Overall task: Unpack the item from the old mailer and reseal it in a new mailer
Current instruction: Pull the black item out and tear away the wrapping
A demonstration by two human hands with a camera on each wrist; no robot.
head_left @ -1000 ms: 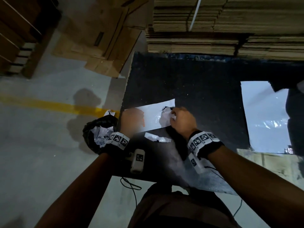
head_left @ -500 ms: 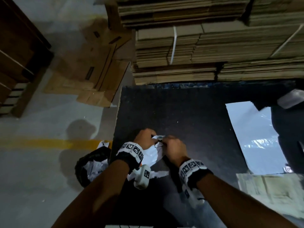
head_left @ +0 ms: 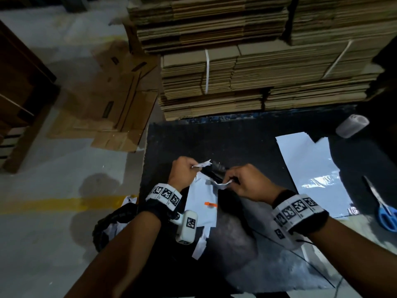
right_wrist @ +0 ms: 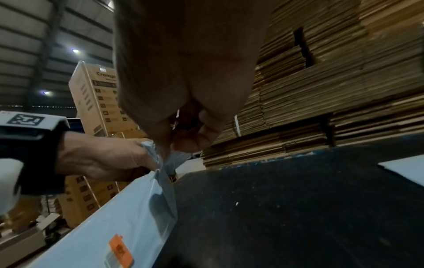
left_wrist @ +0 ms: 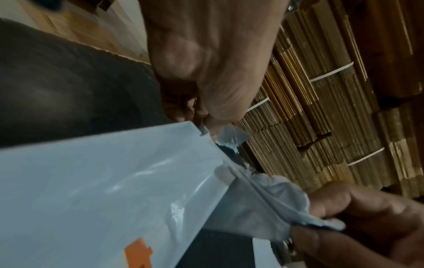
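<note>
We pinch the torn top of the white mailer (head_left: 202, 203) with our left hand (head_left: 182, 173) and right hand (head_left: 247, 183), spreading it above the black table (head_left: 236, 143); something dark shows inside.

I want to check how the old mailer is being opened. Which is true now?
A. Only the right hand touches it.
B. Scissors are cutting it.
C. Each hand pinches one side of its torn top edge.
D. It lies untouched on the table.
C: the left hand and the right hand each pinch a torn flap of the old mailer, while the scissors lie unused at the right.
</note>
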